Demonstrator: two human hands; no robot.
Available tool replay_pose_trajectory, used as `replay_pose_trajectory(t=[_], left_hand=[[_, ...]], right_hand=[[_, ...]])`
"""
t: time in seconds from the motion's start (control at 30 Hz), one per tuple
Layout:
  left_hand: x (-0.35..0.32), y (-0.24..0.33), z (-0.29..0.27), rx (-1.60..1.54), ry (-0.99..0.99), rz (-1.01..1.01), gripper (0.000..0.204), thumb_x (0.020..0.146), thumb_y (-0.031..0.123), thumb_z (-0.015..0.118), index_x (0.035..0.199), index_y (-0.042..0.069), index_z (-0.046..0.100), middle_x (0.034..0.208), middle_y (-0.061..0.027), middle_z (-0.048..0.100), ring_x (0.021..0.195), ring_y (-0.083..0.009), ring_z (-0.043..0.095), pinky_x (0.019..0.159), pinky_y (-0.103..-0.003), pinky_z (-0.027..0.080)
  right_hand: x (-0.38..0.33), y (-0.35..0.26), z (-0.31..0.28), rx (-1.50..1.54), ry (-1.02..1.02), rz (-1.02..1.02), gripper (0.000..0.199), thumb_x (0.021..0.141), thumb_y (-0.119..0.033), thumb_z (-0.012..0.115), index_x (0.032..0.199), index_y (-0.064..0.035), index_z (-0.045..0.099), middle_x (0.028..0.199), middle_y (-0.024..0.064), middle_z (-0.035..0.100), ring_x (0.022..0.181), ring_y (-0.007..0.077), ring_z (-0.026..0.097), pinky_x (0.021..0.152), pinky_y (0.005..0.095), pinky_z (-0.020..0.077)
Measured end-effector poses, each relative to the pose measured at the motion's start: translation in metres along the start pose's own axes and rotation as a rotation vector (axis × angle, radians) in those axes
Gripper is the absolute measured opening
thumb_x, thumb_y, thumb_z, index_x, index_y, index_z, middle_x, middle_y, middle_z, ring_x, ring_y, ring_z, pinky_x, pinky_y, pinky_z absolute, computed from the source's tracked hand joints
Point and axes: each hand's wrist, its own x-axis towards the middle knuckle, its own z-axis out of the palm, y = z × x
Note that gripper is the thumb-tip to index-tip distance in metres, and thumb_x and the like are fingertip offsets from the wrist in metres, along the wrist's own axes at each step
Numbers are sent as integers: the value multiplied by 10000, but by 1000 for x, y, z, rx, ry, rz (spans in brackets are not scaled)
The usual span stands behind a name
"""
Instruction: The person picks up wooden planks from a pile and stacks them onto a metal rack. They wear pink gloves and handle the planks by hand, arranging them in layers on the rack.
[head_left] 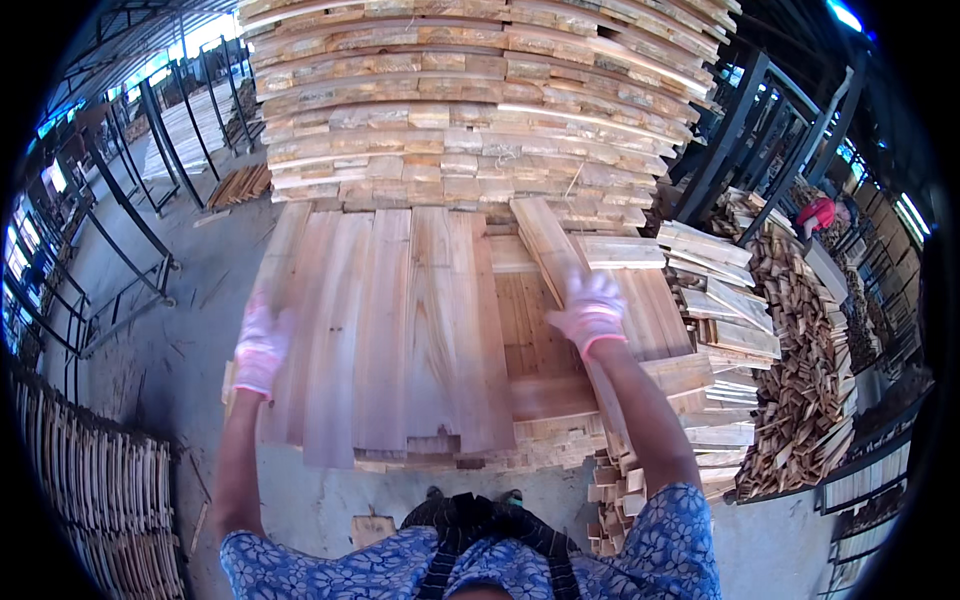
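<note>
Shirt: a blue floral shirt (640, 545) was shown nearest the camera, crossed by dark straps (560, 572).
Planks: a row of planks (385, 330) was laid side by side in front of the body, at the foot of a tall stack (450, 125).
Left hand: the gloved left hand (262, 345) was placed at the row's left edge; whether anything was gripped could not be told through the blur.
Right hand: the gloved right hand (590, 308) was set over a slanted plank (541, 235), thumb apart; a firm grip could not be confirmed.
Handling: the planks were judged stiff, fairly light singly but heavy together, dry rather than slippery, with splintery edges.
Hold: the long edges seemed best grasped, near mid-length for balance.
Offcuts: a heap of offcuts (800, 370) was seen at right.
</note>
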Motion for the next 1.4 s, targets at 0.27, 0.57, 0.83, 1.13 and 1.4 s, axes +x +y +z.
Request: replay_pose_trajectory(t=[0.27,0.57,0.83,1.13,1.4], left_hand=[[-87,256,39,-484,-665,403,617,1003,335,625,1519,50,445,1460,-240,551,1302,-367,582,1097,-417,464],[-77,426,196,-338,-762,-191,743,997,493,549,1541,23,364,1435,-266,568,1257,-349,610,1040,-422,491],[-108,476,249,-610,-727,-393,958,930,593,620,1525,-60,248,1446,-304,531,1356,-377,546,1111,-427,427],[-103,445,217,-972,-537,-367,918,857,514,794,1501,-9,402,1328,-201,639,1252,-306,609,1017,-386,493],[-85,274,73,-944,-133,-375,912,788,458,854,1488,26,460,1286,-154,661,1197,-260,619,996,-379,499]], right_hand=[[46,111,32,595,-143,-141,1052,822,-448,756,1649,-123,193,1527,308,455,1430,387,466,1172,408,377],[57,194,52,245,-93,93,1042,840,-486,761,1652,-191,179,1514,316,446,1340,432,548,1100,430,466],[4,211,61,158,-116,149,1013,840,-535,720,1622,-199,170,1380,337,502,1234,484,588,1048,505,482],[8,216,67,328,-64,50,1028,801,-445,739,1630,-188,189,1396,373,480,1265,523,563,1061,537,472],[31,248,79,648,2,-191,1003,797,-455,796,1604,-79,334,1500,313,489,1362,420,529,1138,439,415]])
